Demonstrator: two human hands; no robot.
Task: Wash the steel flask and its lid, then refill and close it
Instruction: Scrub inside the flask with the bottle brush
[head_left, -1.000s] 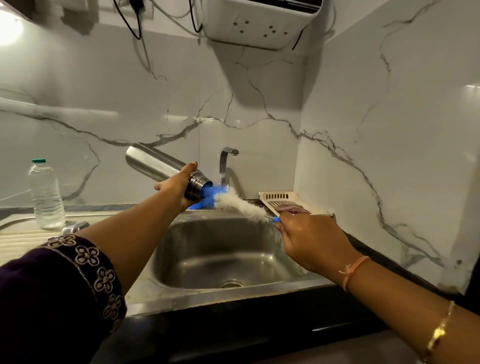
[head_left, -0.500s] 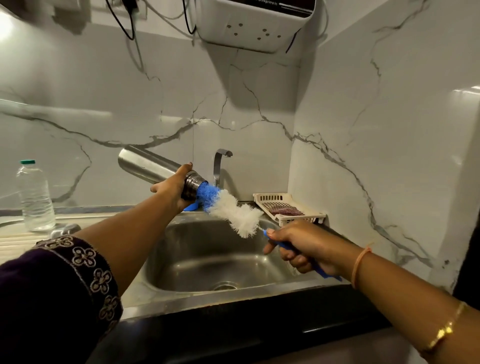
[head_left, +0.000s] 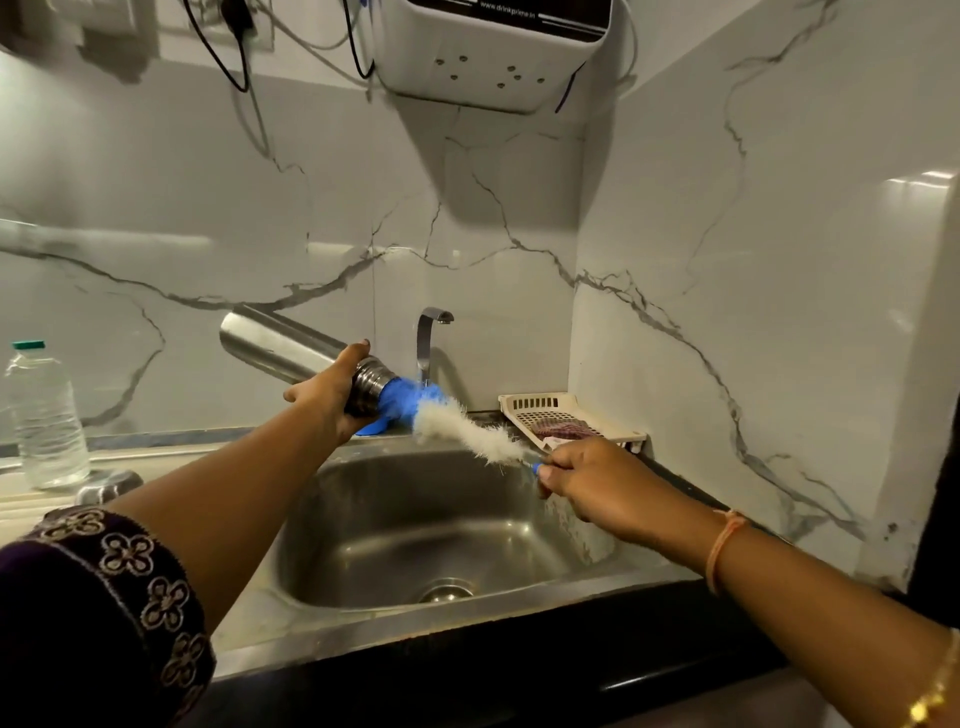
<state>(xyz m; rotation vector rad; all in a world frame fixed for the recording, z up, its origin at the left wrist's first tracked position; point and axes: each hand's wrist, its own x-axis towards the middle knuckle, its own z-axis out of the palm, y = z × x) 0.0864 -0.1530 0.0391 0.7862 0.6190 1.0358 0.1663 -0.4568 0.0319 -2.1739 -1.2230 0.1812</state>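
Right hand (head_left: 597, 483) higher, brush (head_left: 467, 431) at flask (head_left: 280, 343) mouth

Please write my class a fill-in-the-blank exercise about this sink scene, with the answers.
The left hand holds the steel flask tilted, its mouth ____ than its base.
The right hand holds the brush, whose ____ bristles meet the flask's mouth.
The plastic bottle has a ____ cap.
Answers: lower; blue; green.

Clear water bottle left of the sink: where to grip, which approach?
Wrap the water bottle round its straight mid-body, from the front. It stands upright and capped near the back wall; a steel lid sits low beside its base on the right, so stay above that.
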